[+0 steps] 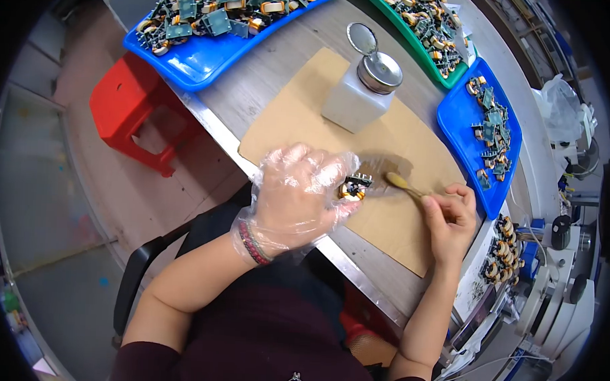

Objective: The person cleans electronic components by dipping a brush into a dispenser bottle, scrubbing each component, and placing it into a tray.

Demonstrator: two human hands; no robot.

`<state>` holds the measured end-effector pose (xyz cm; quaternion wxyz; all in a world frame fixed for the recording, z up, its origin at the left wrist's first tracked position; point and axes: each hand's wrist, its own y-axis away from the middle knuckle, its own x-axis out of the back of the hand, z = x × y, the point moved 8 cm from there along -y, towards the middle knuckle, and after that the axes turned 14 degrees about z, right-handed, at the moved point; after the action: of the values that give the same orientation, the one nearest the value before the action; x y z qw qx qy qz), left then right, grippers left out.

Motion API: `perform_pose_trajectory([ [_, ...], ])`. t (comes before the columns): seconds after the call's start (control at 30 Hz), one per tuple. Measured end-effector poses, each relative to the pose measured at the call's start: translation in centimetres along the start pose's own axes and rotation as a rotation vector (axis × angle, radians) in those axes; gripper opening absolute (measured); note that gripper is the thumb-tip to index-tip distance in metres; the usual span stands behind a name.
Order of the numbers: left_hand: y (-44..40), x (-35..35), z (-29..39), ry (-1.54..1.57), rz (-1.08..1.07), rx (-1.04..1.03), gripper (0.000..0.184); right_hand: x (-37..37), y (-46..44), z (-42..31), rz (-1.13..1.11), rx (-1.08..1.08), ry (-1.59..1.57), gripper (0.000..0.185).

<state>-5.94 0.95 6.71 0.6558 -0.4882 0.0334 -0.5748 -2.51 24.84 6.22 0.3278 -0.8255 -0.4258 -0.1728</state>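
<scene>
My left hand, in a clear plastic glove, pinches a small circuit board with a coil and header pins between thumb and fingers. My bare right hand grips the thin handle of a small brush. Its yellowish bristle end points left toward the board, a short gap away from it. Both hands are over a brown cardboard sheet. A dark wet patch marks the cardboard behind the brush tip. Farther back stands a whitish square bottle with a metal top, its lid flipped up.
A blue tray piled with boards is at the back left, a green tray of boards at the back. Another blue tray stands on the right, with loose coil parts nearby. A red stool is left of the table.
</scene>
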Motion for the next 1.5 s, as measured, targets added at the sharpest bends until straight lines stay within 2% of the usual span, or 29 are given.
perform_pose_trajectory([
  [0.13,0.4,0.0,-0.5,0.112,0.031,0.056,0.042,0.6,-0.4,-0.7,0.086,0.044,-0.113,0.010],
  [0.2,0.5,1.2,-0.3,0.227,0.197,0.004,0.037,0.7,-0.7,-2.4,0.119,0.115,-0.189,0.010],
  [0.3,1.6,1.4,1.0,0.171,0.059,-0.219,0.037,1.1,-2.7,-5.3,0.168,0.253,-0.103,0.008],
  [0.43,2.3,0.7,1.5,0.097,-0.011,-0.232,0.038,0.1,-5.5,-12.0,0.272,0.576,-0.007,0.009],
  [0.5,2.4,0.7,1.6,0.094,-0.009,-0.241,0.039,-1.4,-6.1,-13.8,0.267,0.619,0.080,0.010],
  [0.53,2.4,0.7,1.5,0.084,-0.010,-0.243,0.039,-2.4,-6.4,-13.8,0.209,0.520,0.194,0.010],
  [0.67,2.7,0.9,1.2,0.109,-0.002,-0.250,0.042,-1.5,-6.3,-14.1,0.280,0.626,0.184,0.010],
  [0.73,2.7,0.8,1.2,0.124,-0.005,-0.250,0.043,0.0,-5.1,-13.6,0.300,0.604,0.096,0.009],
  [0.83,2.7,0.8,1.1,0.121,0.012,-0.253,0.043,0.5,-1.7,-11.4,0.163,0.620,0.079,0.010],
  [0.87,2.7,0.8,1.1,0.121,0.016,-0.247,0.043,-0.2,-0.7,-9.5,0.082,0.484,0.024,0.013],
  [0.93,2.7,0.9,1.2,0.105,0.017,-0.223,0.043,-1.6,1.4,-7.9,0.014,0.460,0.094,0.015],
  [1.1,2.6,0.6,1.6,0.083,-0.044,-0.275,0.046,-0.9,1.7,-3.5,0.037,0.306,0.024,0.013],
  [1.13,2.5,0.4,1.7,0.068,-0.072,-0.293,0.047,-0.1,1.4,-4.4,0.028,0.402,0.276,0.013],
  [1.23,2.4,0.3,1.7,0.072,-0.076,-0.325,0.047,1.5,1.2,-3.9,0.176,0.245,0.019,0.011],
  [1.3,2.7,0.1,1.8,0.066,-0.088,-0.362,0.047,-0.8,2.0,-8.0,0.119,0.508,0.069,0.011],
  [1.33,2.7,0.1,1.8,0.076,-0.083,-0.370,0.047,-2.9,2.3,-7.7,-0.011,0.501,0.148,0.010],
  [1.43,2.6,-0.1,1.8,0.081,-0.109,-0.379,0.046,-0.8,0.7,-3.5,0.078,0.379,0.042,0.012],
  [1.47,2.6,0.0,1.8,0.091,-0.098,-0.375,0.046,0.5,0.1,-2.1,0.125,0.337,0.191,0.013],
  [1.5,2.6,0.1,1.8,0.087,-0.087,-0.376,0.046,1.4,-0.3,-2.5,0.165,0.305,0.205,0.012],
])
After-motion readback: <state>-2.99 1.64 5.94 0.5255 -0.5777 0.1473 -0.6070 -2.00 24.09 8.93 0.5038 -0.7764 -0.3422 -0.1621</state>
